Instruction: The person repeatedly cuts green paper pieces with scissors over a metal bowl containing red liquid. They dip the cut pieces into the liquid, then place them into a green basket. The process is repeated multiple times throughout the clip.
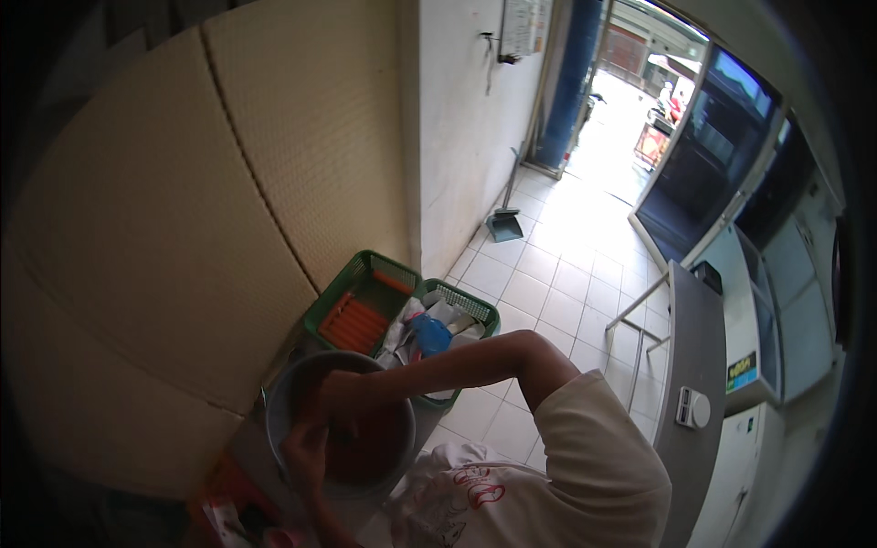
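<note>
A round grey metal pot (408,422) stands in front of me, holding a reddish-orange mass whose kind I cannot make out. Both hands are close together over its left half. My right hand (336,398) reaches across from the right, its fingers bent down toward the contents. Beside it, at the pot's left rim, my left hand (305,449) has its fingers curled. Shadow hides what either hand grips. Behind the pot is a green plastic basket (315,315) with several orange, sausage-shaped sticks (354,324) lying side by side.
A second green basket (481,310) holds white wrappers and a blue item (431,334). Tan padded panels (301,137) border the left. At right stands a grey table (681,356) with a small white scale (693,407). A dustpan (503,226) rests by the wall near the open doorway.
</note>
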`<state>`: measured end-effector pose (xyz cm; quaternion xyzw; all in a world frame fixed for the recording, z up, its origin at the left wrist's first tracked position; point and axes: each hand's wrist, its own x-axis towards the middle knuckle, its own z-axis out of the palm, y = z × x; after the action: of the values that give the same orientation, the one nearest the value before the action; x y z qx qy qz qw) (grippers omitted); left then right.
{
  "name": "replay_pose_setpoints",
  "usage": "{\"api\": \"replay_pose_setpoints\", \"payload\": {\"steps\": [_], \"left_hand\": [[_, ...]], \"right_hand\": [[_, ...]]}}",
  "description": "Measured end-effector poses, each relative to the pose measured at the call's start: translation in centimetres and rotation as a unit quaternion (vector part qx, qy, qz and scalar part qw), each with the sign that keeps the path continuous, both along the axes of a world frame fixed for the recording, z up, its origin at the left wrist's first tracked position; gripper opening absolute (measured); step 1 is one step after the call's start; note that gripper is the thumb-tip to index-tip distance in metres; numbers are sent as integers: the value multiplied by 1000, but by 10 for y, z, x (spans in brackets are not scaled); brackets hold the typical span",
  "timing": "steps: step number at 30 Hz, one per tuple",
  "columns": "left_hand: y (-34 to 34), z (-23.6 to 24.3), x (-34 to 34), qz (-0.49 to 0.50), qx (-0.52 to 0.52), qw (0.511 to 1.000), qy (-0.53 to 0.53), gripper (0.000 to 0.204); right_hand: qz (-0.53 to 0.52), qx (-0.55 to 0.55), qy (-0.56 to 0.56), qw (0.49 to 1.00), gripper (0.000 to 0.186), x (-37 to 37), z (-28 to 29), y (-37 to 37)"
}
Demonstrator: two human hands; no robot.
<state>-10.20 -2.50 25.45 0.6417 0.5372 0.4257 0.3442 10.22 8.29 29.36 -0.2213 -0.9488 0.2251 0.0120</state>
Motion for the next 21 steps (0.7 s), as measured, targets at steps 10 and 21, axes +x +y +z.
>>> {"api": "replay_pose_setpoints", "payload": {"steps": [10, 21], "left_hand": [[35, -31, -20, -81, -46, 994, -51, 26], [38, 8, -23, -89, -121, 989, 5, 17]], "right_hand": [[42, 143, -85, 985, 19, 0, 2, -5], [1, -17, -72, 997, 38, -10, 0, -9]]}}
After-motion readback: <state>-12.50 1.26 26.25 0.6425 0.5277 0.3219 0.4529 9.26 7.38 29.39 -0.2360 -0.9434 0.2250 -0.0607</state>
